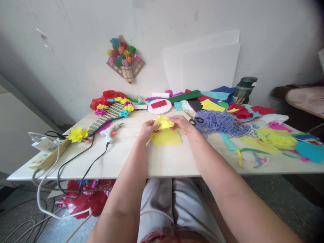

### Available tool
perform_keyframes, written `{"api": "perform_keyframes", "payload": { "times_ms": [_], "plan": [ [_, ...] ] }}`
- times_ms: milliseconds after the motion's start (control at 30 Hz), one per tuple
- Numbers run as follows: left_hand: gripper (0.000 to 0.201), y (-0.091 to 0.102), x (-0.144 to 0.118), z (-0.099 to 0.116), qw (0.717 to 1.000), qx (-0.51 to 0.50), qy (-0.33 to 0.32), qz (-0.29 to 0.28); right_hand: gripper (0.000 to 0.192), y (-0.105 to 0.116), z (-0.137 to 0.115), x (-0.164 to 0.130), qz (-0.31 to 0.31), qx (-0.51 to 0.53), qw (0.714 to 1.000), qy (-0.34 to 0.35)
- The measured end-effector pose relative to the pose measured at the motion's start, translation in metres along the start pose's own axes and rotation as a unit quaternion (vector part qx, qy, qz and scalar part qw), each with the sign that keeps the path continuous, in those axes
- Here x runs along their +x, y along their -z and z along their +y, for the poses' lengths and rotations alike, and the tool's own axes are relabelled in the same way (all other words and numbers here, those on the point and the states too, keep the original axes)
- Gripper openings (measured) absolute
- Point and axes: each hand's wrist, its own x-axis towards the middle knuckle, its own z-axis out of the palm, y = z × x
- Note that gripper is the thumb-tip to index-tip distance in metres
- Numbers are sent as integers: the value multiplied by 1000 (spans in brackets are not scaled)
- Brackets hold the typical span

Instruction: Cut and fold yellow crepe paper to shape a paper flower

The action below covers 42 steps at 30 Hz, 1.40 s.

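Between my two hands is a folded piece of yellow crepe paper [164, 121], held just above the table. My left hand [149, 129] pinches its left edge, and my right hand [181, 124] grips its right edge with fingers closed. Beneath it, a flat yellow sheet [166, 138] lies toward me; I cannot tell whether it is a separate piece. Black-handled scissors [196, 120] lie just right of my right hand. Behind my hands sits a white oval card [165, 108] with a red strip [158, 104] on it.
A glue gun [108, 134] with a trailing cord lies at left, near a power strip [48, 156] and a flower-trimmed striped craft [106, 116]. Purple yarn [220, 122], paper scraps [275, 138] and a dark green bottle [245, 90] occupy the right. The table's front edge [174, 176] is close to my lap.
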Motion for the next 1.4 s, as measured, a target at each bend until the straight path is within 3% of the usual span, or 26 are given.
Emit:
{"api": "perform_keyframes", "payload": {
  "times_ms": [200,533,833,1233,1400],
  "plan": [
    [32,-2,-2,2,1000,-2,13,-16,28,-1,2,1,-22,-50,999,4],
    [34,-1,-2,2,999,-42,6,-30,28,-3,6,2,-48,-27,998,9],
    [35,-2,-3,4,998,-46,9,-30,26,-5,7,4,-6,12,1000,-1],
    [23,-5,-9,11,998,-65,2,-11,19,-5,1,-1,-49,40,996,57],
    [22,-7,-9,12,999,-50,8,-6,22,-8,2,-1,-19,-8,998,58]
  ]
}}
